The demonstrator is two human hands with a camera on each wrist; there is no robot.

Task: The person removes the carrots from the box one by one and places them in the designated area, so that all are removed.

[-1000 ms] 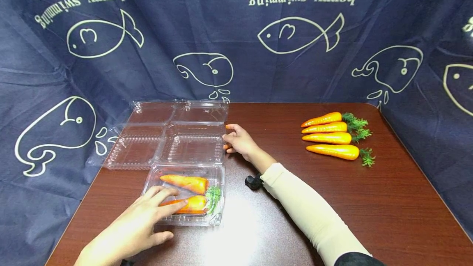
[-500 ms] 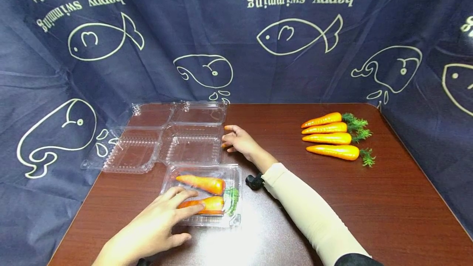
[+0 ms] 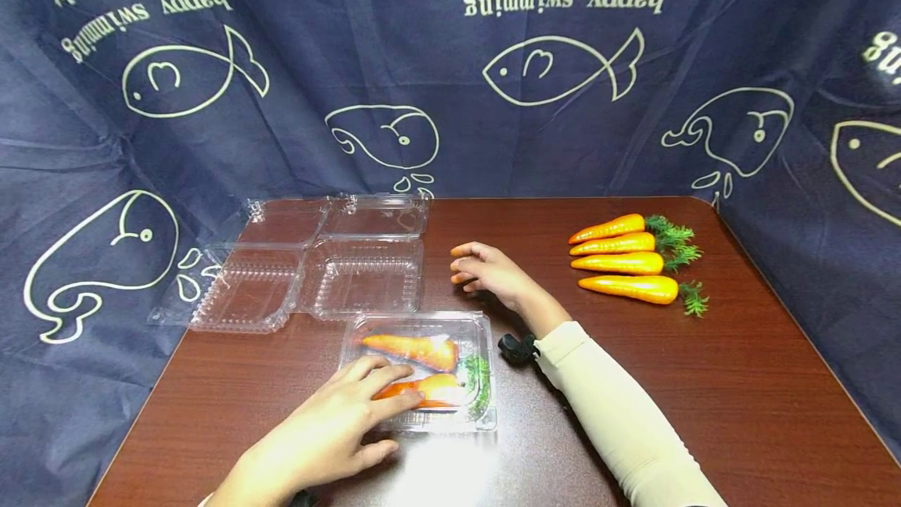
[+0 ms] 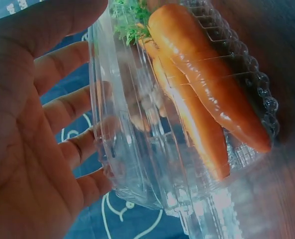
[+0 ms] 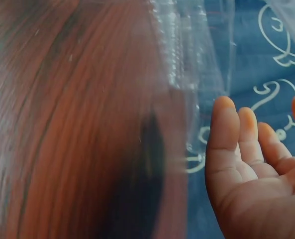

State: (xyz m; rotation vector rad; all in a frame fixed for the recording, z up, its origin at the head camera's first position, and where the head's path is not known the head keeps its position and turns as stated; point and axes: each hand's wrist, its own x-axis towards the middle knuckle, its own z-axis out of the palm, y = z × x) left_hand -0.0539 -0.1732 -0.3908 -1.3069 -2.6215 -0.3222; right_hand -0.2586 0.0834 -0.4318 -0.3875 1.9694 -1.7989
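A closed clear plastic clamshell box (image 3: 422,321) lies on the table at the front middle, with two orange carrots (image 3: 415,349) and green tops inside. My left hand (image 3: 345,417) rests on its lid with the fingers spread. In the left wrist view, the fingertips of my left hand (image 4: 48,119) touch the box's clear plastic, with carrots (image 4: 207,84) seen through it. My right hand (image 3: 496,276) holds nothing, its fingers loosely bent, between the boxes and the loose carrots. The right wrist view shows this right hand (image 5: 256,184) apart from the clear plastic.
Opened clear clamshell boxes (image 3: 366,288) lie at the back left, one lid half overhanging the left edge. Several carrots (image 3: 626,286) with green tops lie in a row at the back right. A blue printed cloth (image 3: 450,155) hangs behind the brown table (image 3: 739,413).
The closed box with the carrots has slid right along the table under my left hand. My right hand has moved right, away from the opened box's edge.
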